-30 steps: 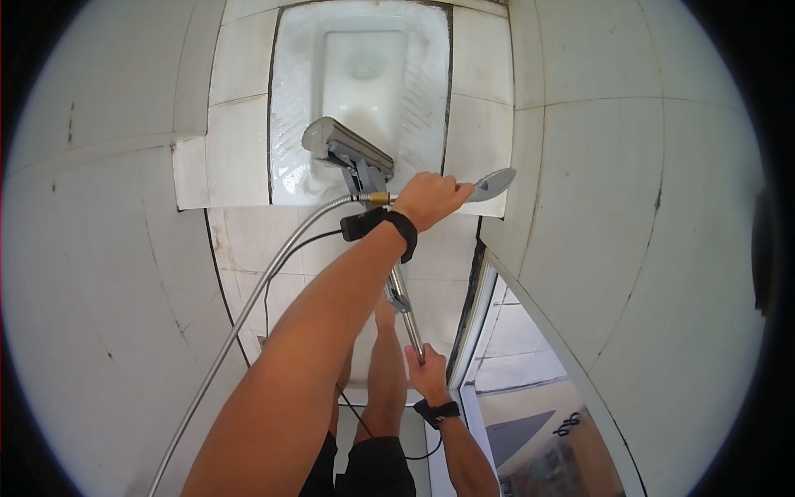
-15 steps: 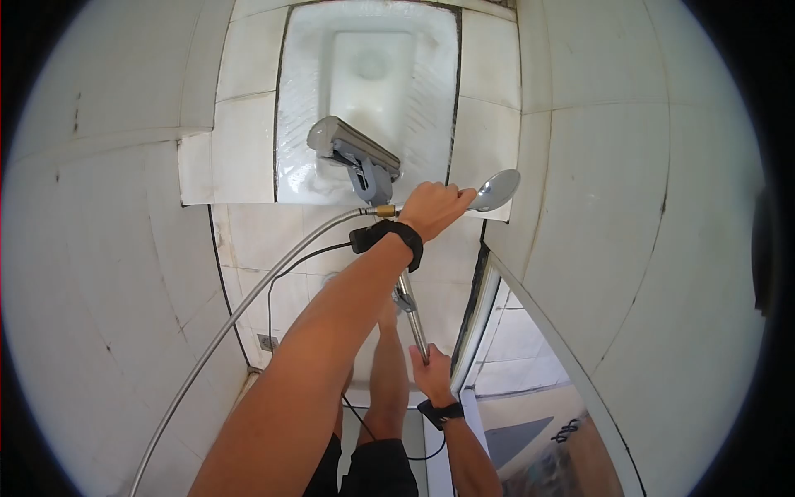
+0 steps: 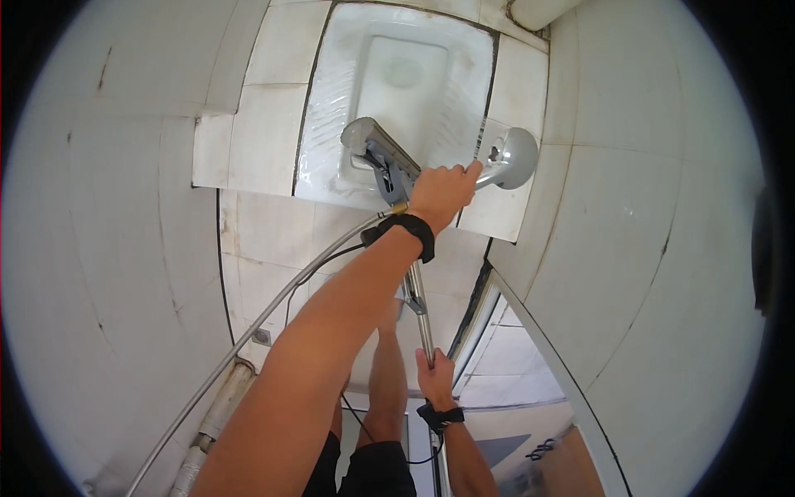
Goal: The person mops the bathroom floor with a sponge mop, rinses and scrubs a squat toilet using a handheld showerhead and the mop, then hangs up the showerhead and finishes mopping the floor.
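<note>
My left hand point(image 3: 444, 195) is closed round the handle of a shower head point(image 3: 518, 159), whose round grey-silver head points out to the right above the tiled step. A metal hose point(image 3: 286, 290) runs from its brass fitting down to the lower left. Lower down, my right hand point(image 3: 436, 377) grips the metal pole point(image 3: 424, 327) of a mop. The mop's grey head point(image 3: 383, 153) lies tilted over the near part of the white squat toilet point(image 3: 403, 83). My left hand and forearm hide part of the pole.
White tiled walls point(image 3: 621, 215) stand on both sides. A door frame point(image 3: 538, 340) is at the lower right. Pipes point(image 3: 219, 406) run along the lower left, near a small floor drain point(image 3: 262, 337). My legs point(image 3: 386, 373) are below, and a black cable hangs by my wrists.
The shower head has turned from edge-on to show its side and has risen slightly. The view has shifted, so toilet and mop head appear further right. Both hands keep their grip.
</note>
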Tool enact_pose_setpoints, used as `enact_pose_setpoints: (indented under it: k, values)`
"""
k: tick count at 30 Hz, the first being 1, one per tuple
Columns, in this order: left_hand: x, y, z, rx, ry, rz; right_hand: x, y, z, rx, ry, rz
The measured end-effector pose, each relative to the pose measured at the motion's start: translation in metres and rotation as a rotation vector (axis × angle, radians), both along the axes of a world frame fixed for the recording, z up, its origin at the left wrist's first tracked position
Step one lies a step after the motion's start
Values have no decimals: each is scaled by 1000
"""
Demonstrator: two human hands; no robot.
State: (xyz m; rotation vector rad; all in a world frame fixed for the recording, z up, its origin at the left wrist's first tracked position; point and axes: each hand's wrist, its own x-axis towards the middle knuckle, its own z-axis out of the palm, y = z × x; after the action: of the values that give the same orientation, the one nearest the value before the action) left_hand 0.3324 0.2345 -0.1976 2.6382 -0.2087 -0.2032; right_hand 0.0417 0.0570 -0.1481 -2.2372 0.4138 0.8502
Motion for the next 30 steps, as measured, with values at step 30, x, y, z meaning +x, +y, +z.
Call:
enact_pose_setpoints:
  k: [30]
  values:
    - [-42, 245, -4, -361, -29, 771, 43, -18, -75, 74, 28, 73]
